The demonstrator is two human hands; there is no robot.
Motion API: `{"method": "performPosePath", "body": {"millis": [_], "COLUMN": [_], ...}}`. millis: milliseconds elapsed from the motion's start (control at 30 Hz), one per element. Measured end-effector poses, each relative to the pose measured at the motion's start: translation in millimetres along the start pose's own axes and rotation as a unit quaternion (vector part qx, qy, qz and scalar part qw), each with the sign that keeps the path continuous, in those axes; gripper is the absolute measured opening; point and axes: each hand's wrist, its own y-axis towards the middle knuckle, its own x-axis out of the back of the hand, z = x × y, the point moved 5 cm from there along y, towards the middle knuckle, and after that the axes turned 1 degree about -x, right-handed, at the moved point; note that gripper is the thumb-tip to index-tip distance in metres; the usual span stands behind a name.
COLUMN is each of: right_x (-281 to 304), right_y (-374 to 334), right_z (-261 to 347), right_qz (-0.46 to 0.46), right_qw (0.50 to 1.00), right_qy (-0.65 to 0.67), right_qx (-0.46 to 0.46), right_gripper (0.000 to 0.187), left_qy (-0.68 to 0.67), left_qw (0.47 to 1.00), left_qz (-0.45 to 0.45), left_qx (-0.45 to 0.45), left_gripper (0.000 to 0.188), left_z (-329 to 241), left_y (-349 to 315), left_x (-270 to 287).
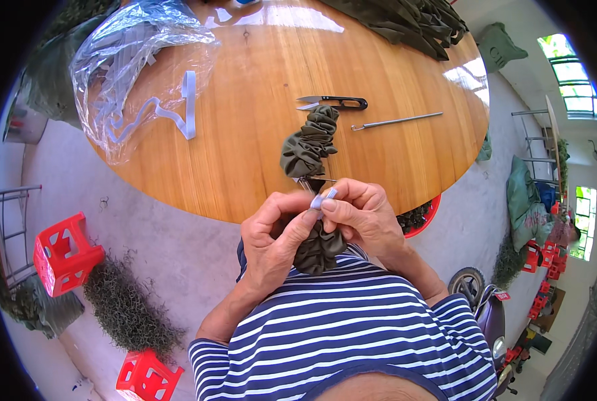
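Close to my body, both hands meet at the table's near edge. Thumb and fingers of my left hand [277, 227] pinch one side of a short bit of white elastic band [324, 198]. My right hand [365, 217] grips its other side, fingertips nearly touching the left ones. A gathered tube of dark olive fabric [310, 144] lies bunched just beyond my fingers. More of that ruffled fabric [320, 252] hangs below my hands at my lap. A thin metal piece sticks out near the fabric's near end; its kind I cannot make out.
Thread snips [352, 103] touch the fabric's far end, and a slim metal hook tool [402, 121] lies to their right. Left on the wooden table [245, 134] are a clear plastic bag [131, 47] and loose white elastic [189, 107]. Dark fabric [405, 23] is piled at the far edge.
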Motion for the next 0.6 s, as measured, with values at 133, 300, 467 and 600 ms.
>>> {"method": "performPosePath", "body": {"millis": [133,300,467,600], "right_x": [1.1,-0.7,10.5,23.1], "right_y": [-1.8,-3.5,-5.2,-8.9], "right_z": [2.6,6.8,2.6,-4.9], "right_qz": [0.014,0.002,0.076,0.092], "right_qw": [0.999,0.998,0.989,0.984], "right_qy": [-0.024,0.041,0.124,0.148], "right_qx": [-0.038,-0.038,-0.038,-0.024], "right_gripper": [0.013,0.013,0.007,0.01], "left_qy": [0.057,0.242,0.323,0.299], "left_qw": [0.992,0.923,0.844,0.883], "left_qz": [0.017,0.047,0.15,0.196], "left_qx": [-0.108,-0.295,-0.4,-0.302], "left_gripper": [0.014,0.018,0.02,0.019], "left_z": [-2.7,-18.1,-25.2,-21.2], "left_y": [2.9,-3.1,-9.2,-3.3], "left_x": [0.9,-5.5,-23.7,-30.2]}}
